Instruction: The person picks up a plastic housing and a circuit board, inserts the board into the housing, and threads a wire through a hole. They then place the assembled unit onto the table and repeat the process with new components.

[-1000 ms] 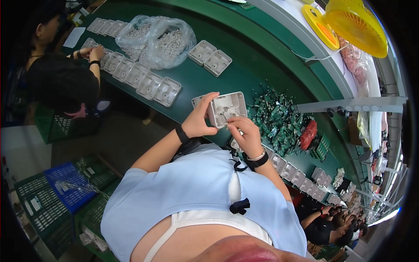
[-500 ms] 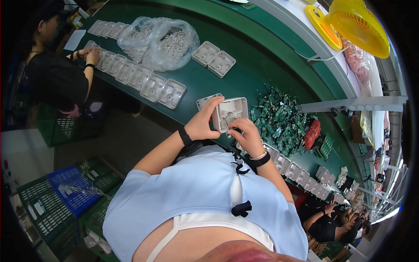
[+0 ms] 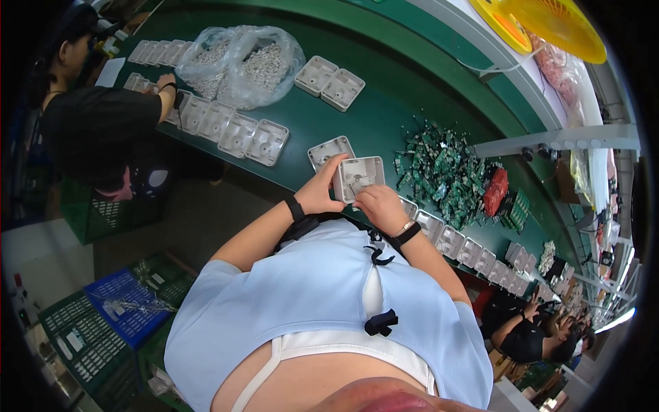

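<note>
My left hand is closed around the left side of a square whitish plastic housing, held tilted with its open face toward me. Molded posts and what looks like a thin dark wire show inside it. The fingers of my right hand are bent together over the housing's lower right edge, reaching into it; whatever they pinch is hidden. Just behind, on the green table, lies another similar housing, partly covered by my left hand.
Loose green circuit boards are heaped on the right, beside a red package. Housings line the table edge, one row left, another right. Clear bags hold small whitish parts. A co-worker's hand reaches over the left row.
My right hand's fingers have moved further over the housing's edge and into it. The co-worker on the left has stretched an arm forward over the row. The whole view has shifted slightly.
</note>
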